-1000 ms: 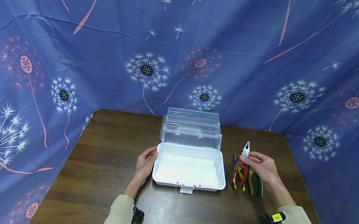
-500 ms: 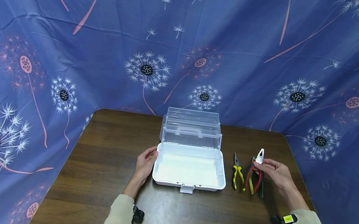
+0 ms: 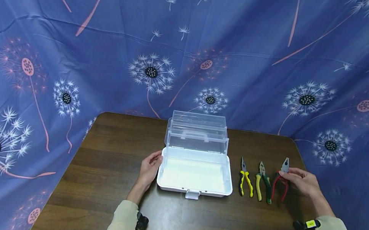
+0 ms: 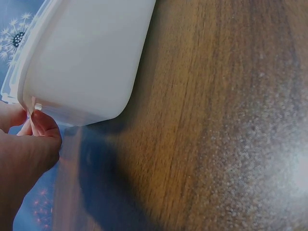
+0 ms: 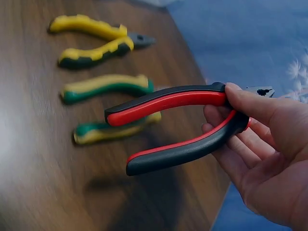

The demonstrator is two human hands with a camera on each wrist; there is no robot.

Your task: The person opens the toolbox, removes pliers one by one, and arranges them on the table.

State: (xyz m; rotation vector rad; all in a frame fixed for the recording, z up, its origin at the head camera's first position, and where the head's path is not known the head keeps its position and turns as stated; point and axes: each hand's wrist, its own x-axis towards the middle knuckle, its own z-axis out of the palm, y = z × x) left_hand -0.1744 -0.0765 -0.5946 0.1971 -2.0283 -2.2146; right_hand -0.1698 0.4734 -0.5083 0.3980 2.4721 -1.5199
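A white toolbox (image 3: 194, 175) with a clear lid raised at the back stands mid-table. At its left side my left hand (image 3: 150, 166) pinches the rim between thumb and fingers, as the left wrist view shows. My right hand (image 3: 303, 181) holds red-and-black combination pliers (image 5: 178, 103) near the pivot, nose pointing away and handles spread. In the right wrist view the pliers hang above the table, their shadow beneath. To their left lie green-and-yellow pliers (image 3: 263, 182), then yellow-and-black long-nose pliers (image 3: 246, 178) nearest the toolbox.
The brown wooden table (image 3: 102, 197) ends at its right edge just beyond my right hand. A blue dandelion-print cloth (image 3: 108, 63) hangs behind and along both sides. The toolbox latch (image 3: 192, 195) juts from the front.
My right hand has carried the red-and-black pliers rightward, from over the other pliers to the right of them. Both other pliers are now uncovered. My left hand stays on the toolbox.
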